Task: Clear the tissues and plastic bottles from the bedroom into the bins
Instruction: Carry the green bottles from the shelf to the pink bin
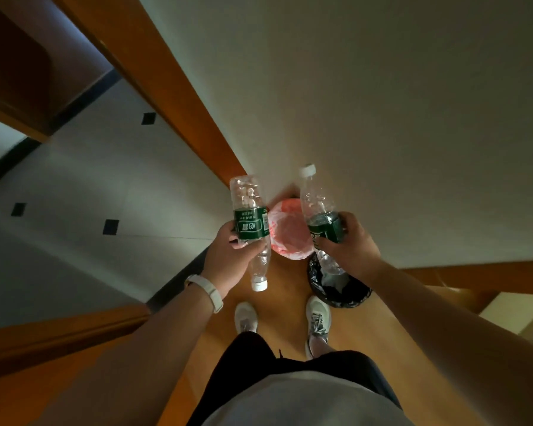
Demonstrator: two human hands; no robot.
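Head view: drop-off step, the person stands on the wood floor (290,302) over two bins with a plastic bottle in each hand. Left hand (228,259) has its fingers (243,243) wrapped round the label of the left bottle (250,222), cap pointing down. Right hand (351,247) is grasping the right bottle (319,204) at the label too, cap up. Both bottles hang above the pink-lined bin (290,232) and the black-lined bin (351,298) (which one takes plastic, cannot tell). Next move likely: centre each bottle over an opening, then let go. No tissues visible.
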